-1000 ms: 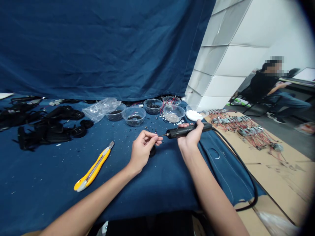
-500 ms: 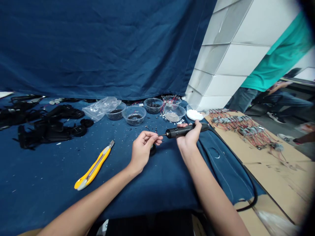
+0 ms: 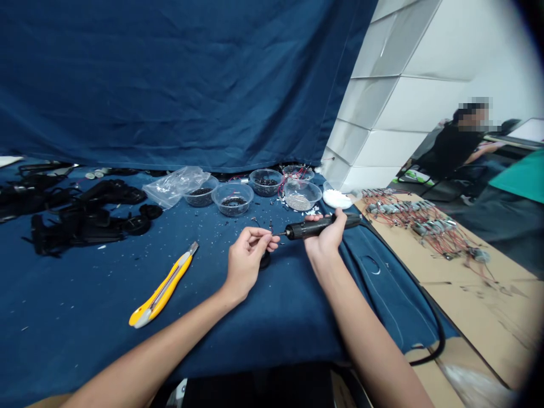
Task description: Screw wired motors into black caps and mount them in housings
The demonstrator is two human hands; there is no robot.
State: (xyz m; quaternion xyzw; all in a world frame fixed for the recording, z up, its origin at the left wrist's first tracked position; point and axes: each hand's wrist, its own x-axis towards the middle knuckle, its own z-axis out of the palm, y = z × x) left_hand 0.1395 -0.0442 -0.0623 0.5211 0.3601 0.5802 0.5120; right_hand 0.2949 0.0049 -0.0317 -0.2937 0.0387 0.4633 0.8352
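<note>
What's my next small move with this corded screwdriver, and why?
I'd probably ease the bit of the corded electric screwdriver, held in your right hand, onto the tiny piece pinched in your left hand. The bit points straight at those fingertips with only a small gap left, though the piece is too small to make out.

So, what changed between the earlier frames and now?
The black electric screwdriver in the right hand has shifted slightly left, its tip nearer the left hand. A co-worker's teal shirt crossed the view and now sits at the right edge. The yellow utility knife, plastic bowls and wired motors stayed put.
</note>
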